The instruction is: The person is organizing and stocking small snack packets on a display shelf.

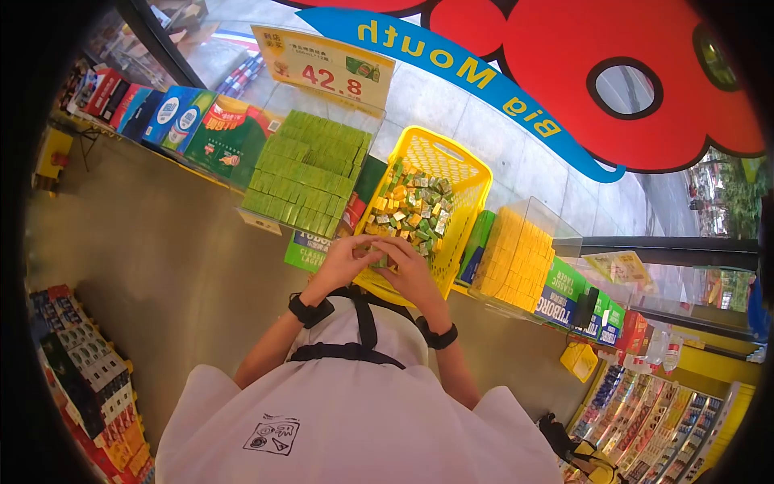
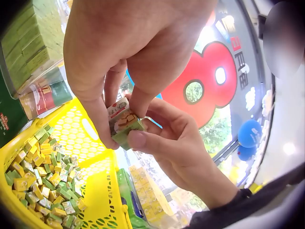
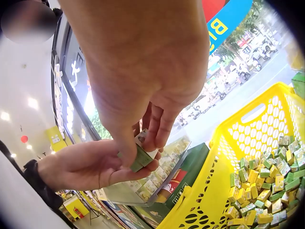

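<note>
Both hands meet over the near end of a yellow plastic basket (image 1: 481, 189). Between them is a small green-and-white box (image 2: 121, 116) with a printed picture on its face. My left hand (image 1: 347, 260) pinches it from one side, seen large in the left wrist view. The thumb and fingers of my right hand (image 1: 409, 276) grip its other side. In the right wrist view the green side of the box (image 3: 141, 160) shows below the right fingers. Inside the basket lies a loose heap of small green and yellow boxes (image 1: 411, 206).
Left of the basket, a clear bin holds stacked green boxes (image 1: 310, 165) under a price sign (image 1: 322, 68) reading 42.8. On its right stands a clear bin of yellow boxes (image 1: 512, 258). Beer cartons (image 1: 564, 294) line the display along the window. Shelves (image 1: 645, 411) stand at lower right.
</note>
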### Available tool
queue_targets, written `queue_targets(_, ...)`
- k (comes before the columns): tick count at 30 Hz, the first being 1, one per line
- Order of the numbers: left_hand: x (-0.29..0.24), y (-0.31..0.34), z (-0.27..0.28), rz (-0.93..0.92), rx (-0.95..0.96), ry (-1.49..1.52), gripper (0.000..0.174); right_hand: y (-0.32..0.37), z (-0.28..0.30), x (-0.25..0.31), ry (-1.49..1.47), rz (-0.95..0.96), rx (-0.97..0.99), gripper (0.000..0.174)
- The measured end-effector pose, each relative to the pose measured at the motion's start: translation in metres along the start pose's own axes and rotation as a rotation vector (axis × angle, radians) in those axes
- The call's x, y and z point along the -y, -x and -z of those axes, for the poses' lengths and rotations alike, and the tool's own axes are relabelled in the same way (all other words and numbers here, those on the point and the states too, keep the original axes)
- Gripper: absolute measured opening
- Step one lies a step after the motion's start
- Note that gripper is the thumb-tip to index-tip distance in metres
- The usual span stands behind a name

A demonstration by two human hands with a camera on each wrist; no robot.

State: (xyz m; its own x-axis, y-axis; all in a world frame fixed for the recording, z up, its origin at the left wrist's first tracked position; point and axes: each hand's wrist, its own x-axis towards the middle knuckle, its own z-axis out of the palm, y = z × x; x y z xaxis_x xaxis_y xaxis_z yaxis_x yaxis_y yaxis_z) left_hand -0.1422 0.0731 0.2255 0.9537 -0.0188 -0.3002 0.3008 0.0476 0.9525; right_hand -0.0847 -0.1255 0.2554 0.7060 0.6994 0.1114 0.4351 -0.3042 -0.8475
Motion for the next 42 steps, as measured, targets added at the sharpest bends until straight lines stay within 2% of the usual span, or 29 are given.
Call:
queue_targets(5, -0.014, 0.01, 0.007, -0.04, 0.004, -0.028, 0.039, -0.003, 0.007, 0.029, 0.046, -0.036, 0.028, 0.061)
queue_targets(7, -0.023, 0.015, 0.012, -0.062, 0.014, -0.049, 0.04, -0.007, 0.008, 0.046, -0.004, -0.178, 0.072, 0.06)
queue_targets(8, -0.029, 0.018, 0.014, -0.07, -0.01, -0.017, 0.041, -0.009, 0.007, 0.051, -0.005, -0.179, 0.071, 0.06)
queue_targets(10, -0.038, 0.022, 0.02, -0.077, -0.032, 0.015, 0.043, -0.014, 0.004, 0.059, 0.019, -0.034, -0.039, 0.057)
queue_targets(13, -0.049, 0.023, 0.036, -0.092, -0.017, 0.02, 0.047, -0.022, -0.003, 0.063, 0.058, -0.012, -0.058, 0.055)
queue_targets(15, -0.056, 0.023, 0.046, -0.13, -0.027, -0.082, 0.05, -0.03, -0.005, 0.07, 0.081, -0.005, -0.034, 0.055)
queue_targets(19, -0.07, 0.021, 0.074, -0.136, -0.002, -0.025, 0.053, -0.057, -0.011, 0.084, 0.171, 0.063, -0.013, 0.052)
queue_targets(23, -0.081, 0.015, 0.108, -0.074, -0.025, -0.028, 0.056, -0.094, -0.022, 0.098, 0.21, 0.028, 0.019, 0.05)
queue_targets(26, -0.082, 0.006, 0.132, -0.081, -0.066, 0.02, 0.054, -0.124, -0.033, 0.103, 0.098, -0.037, 0.057, 0.047)
queue_targets(28, -0.081, -0.004, 0.149, -0.098, -0.078, 0.068, 0.052, -0.144, -0.048, 0.094, 0.064, 0.0, -0.085, 0.048)
queue_targets(29, -0.073, -0.012, 0.157, -0.16, -0.112, 0.091, 0.051, -0.151, -0.054, 0.09, 0.066, 0.001, -0.085, 0.048)
queue_targets(31, -0.069, -0.023, 0.171, -0.224, -0.146, 0.112, 0.049, -0.167, -0.065, 0.085, 0.102, -0.058, -0.189, 0.049)
queue_targets(33, -0.065, -0.031, 0.181, -0.399, -0.296, -0.385, 0.053, -0.186, -0.075, 0.078, 0.173, -0.055, -0.234, 0.049)
queue_targets(34, -0.06, -0.034, 0.183, -0.4, -0.294, -0.384, 0.053, -0.193, -0.078, 0.075, 0.242, -0.056, -0.276, 0.05)
queue_targets(36, -0.05, -0.043, 0.187, -0.536, -0.324, -0.911, 0.059, -0.21, -0.081, 0.069, 0.335, -0.041, -0.289, 0.048)
queue_targets(38, -0.04, -0.049, 0.188, -0.515, -0.286, -0.995, 0.064, -0.225, -0.085, 0.065, 0.425, -0.028, -0.297, 0.047)
queue_targets(42, -0.018, -0.059, 0.189, -0.423, -0.203, -1.148, 0.075, -0.249, -0.095, 0.039, 0.481, -0.149, -0.252, 0.043)
